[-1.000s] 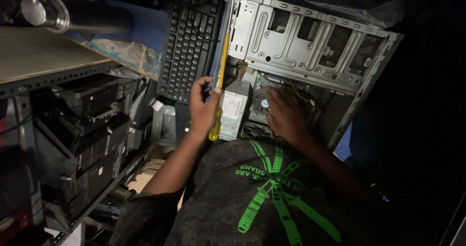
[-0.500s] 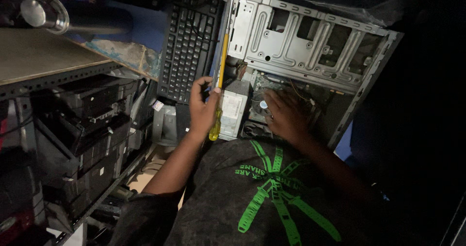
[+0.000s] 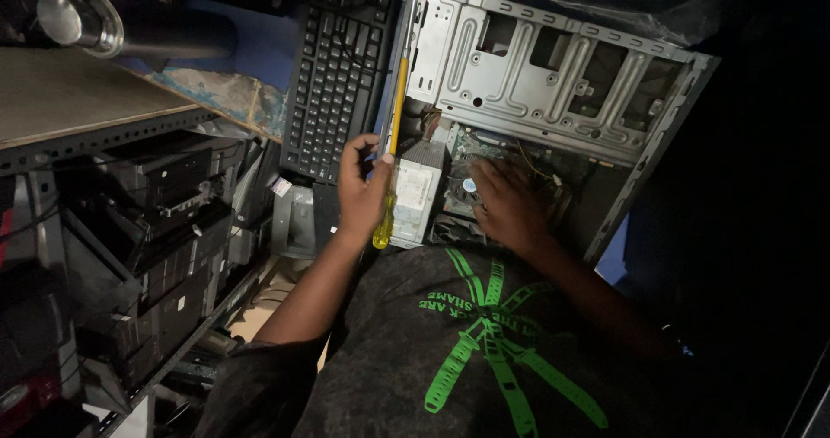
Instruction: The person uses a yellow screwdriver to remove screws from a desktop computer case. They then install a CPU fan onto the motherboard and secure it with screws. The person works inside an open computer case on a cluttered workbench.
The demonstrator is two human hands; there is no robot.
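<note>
My left hand (image 3: 359, 191) is closed around a long yellow-handled screwdriver (image 3: 394, 114), held against the left edge of an open grey computer case (image 3: 553, 83). The yellow handle end pokes out below my fingers. Right beside that hand sits the grey power supply box (image 3: 415, 191). My right hand (image 3: 510, 206) reaches inside the case and rests with fingers spread on the board and wires near a round fan; nothing shows in its grip. My dark shirt with a green print fills the lower view.
A black keyboard (image 3: 337, 83) lies left of the case on a blue surface. A metal rack (image 3: 104, 140) at the left holds stacked dark computer units (image 3: 156, 230), and a shiny round metal object (image 3: 73, 19) sits on top. The right side is dark.
</note>
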